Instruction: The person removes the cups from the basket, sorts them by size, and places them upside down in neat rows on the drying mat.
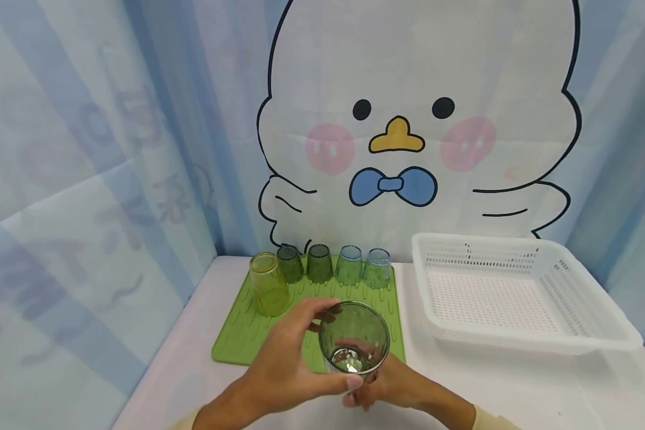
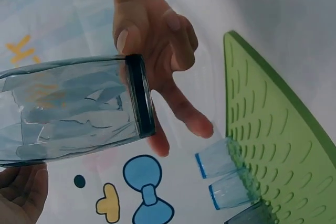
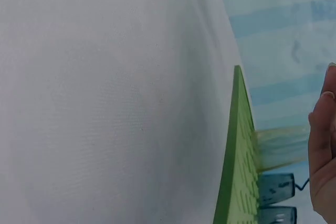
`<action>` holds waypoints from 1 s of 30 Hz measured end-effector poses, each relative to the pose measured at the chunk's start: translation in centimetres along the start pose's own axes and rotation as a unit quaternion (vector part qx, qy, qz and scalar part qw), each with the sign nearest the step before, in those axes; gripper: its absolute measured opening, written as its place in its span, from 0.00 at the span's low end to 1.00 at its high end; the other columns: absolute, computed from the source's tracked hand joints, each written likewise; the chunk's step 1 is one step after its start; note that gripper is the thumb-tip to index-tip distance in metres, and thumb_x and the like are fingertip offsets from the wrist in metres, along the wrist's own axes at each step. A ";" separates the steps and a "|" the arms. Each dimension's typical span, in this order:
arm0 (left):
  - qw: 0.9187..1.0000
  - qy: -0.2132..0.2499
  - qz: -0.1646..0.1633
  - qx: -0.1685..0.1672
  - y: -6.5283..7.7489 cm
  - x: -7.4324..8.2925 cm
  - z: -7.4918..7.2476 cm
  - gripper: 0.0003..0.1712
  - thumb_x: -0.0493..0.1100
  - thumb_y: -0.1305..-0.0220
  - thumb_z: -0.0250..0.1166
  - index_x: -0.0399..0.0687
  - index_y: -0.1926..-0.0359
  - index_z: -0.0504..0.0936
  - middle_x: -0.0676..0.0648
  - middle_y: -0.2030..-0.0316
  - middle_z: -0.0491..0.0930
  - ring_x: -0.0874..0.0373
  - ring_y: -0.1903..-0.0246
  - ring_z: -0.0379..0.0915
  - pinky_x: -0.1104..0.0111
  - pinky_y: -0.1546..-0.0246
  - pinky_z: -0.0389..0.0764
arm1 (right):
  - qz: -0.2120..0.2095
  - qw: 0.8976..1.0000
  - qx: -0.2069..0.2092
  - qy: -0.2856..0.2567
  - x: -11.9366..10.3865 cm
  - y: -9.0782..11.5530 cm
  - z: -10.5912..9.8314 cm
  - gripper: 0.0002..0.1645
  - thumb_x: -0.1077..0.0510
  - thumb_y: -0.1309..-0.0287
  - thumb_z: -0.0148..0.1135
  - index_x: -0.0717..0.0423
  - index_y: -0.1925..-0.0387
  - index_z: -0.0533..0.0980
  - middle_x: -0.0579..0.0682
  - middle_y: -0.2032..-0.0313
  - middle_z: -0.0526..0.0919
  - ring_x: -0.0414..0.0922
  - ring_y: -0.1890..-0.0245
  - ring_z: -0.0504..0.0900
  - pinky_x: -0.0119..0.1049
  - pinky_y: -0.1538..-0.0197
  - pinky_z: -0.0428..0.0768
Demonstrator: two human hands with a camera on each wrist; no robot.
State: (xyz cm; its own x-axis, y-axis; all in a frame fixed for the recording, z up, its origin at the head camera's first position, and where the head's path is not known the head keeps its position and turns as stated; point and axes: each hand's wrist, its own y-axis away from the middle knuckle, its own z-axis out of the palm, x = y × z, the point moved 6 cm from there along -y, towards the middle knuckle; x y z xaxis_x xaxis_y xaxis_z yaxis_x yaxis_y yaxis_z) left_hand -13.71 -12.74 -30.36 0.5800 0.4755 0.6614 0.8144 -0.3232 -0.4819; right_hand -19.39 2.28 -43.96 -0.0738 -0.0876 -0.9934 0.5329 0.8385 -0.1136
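Note:
My left hand (image 1: 282,361) grips a tall grey-tinted drinking glass (image 1: 357,331) near its rim, thumb on the near side and fingers on the far side. The glass is held upright, mouth up, over the front of the green drying mat (image 1: 236,343). In the left wrist view its thick dark base (image 2: 139,95) faces my right hand (image 2: 157,45). That hand has its fingers spread loosely and its thumb right at the base. From above, my right hand is partly hidden behind the glass; at the right edge of the right wrist view part of it (image 3: 324,150) shows.
Upside down on the mat stand a tall yellow glass (image 1: 270,286), two small dark glasses (image 1: 319,264) and two small blue-rimmed glasses (image 1: 349,266). A white plastic basket (image 1: 516,343) sits to the right on the white tabletop (image 1: 462,382). Printed curtains (image 1: 113,149) hang behind and at the sides.

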 end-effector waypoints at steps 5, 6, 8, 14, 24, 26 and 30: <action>1.000 -0.003 -0.010 -0.008 0.1 -0.5 0.1 0.50 0.58 0.51 0.80 0.54 0.30 0.66 0.57 0.42 0.75 0.62 0.45 0.74 0.66 0.50 0.81 | -0.002 1.000 0.010 -0.014 0.0 -0.1 -0.3 0.45 0.67 0.49 0.68 0.62 0.29 0.61 0.57 0.53 0.85 0.41 0.67 0.86 0.40 0.72 0.86; 1.000 -0.004 -0.012 -0.011 0.1 -0.6 0.0 0.50 0.58 0.50 0.79 0.55 0.30 0.65 0.57 0.42 0.74 0.61 0.45 0.74 0.66 0.50 0.81 | -0.005 1.000 0.009 -0.014 -0.1 -0.1 -0.3 0.44 0.67 0.48 0.69 0.63 0.30 0.62 0.57 0.54 0.84 0.40 0.68 0.85 0.41 0.72 0.86; 1.000 0.001 -0.013 -0.017 0.2 -0.8 0.0 0.50 0.57 0.49 0.79 0.55 0.29 0.63 0.56 0.41 0.73 0.60 0.45 0.74 0.66 0.50 0.81 | 0.000 1.000 0.005 -0.018 -0.1 0.1 -0.5 0.42 0.67 0.47 0.70 0.64 0.31 0.63 0.55 0.57 0.84 0.40 0.68 0.84 0.40 0.71 0.86; 0.999 0.010 -0.008 -0.038 0.2 -1.0 -0.1 0.55 0.55 0.48 0.79 0.53 0.25 0.58 0.54 0.38 0.72 0.60 0.44 0.73 0.64 0.48 0.81 | 0.018 0.999 0.013 -0.032 -0.3 0.8 -1.5 0.43 0.67 0.46 0.70 0.65 0.31 0.62 0.55 0.55 0.84 0.42 0.65 0.86 0.35 0.67 0.85; 0.998 0.004 -0.020 -0.058 0.6 -1.6 -0.1 0.58 0.57 0.48 0.78 0.58 0.23 0.53 0.54 0.37 0.69 0.59 0.42 0.71 0.64 0.47 0.81 | -0.003 0.999 0.043 -0.007 -1.2 2.2 -3.8 0.41 0.67 0.45 0.69 0.63 0.31 0.63 0.60 0.48 0.80 0.45 0.55 0.82 0.39 0.63 0.86; 0.998 0.008 -0.023 -0.057 0.7 -1.8 0.0 0.58 0.57 0.48 0.79 0.60 0.23 0.53 0.54 0.37 0.69 0.59 0.42 0.71 0.63 0.47 0.81 | -0.004 0.999 0.049 -0.011 -1.5 2.6 -4.3 0.39 0.67 0.44 0.68 0.63 0.32 0.64 0.59 0.47 0.79 0.46 0.52 0.82 0.39 0.61 0.86; 0.998 0.011 -0.030 -0.059 0.8 -2.3 -0.1 0.59 0.57 0.48 0.78 0.64 0.23 0.51 0.55 0.38 0.68 0.60 0.42 0.71 0.64 0.48 0.80 | -0.018 0.998 0.051 -0.018 -2.3 3.0 -5.1 0.37 0.67 0.42 0.66 0.61 0.32 0.64 0.58 0.44 0.77 0.47 0.49 0.82 0.40 0.55 0.86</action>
State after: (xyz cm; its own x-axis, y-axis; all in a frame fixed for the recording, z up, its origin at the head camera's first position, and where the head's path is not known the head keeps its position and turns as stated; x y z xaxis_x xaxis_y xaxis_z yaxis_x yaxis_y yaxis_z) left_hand -14.43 -14.17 -32.26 0.5287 0.4797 0.7003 0.8436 -0.3887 -0.3705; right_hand -21.93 7.78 -41.99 -0.0657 -0.1370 -0.9884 0.6144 0.7749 -0.1483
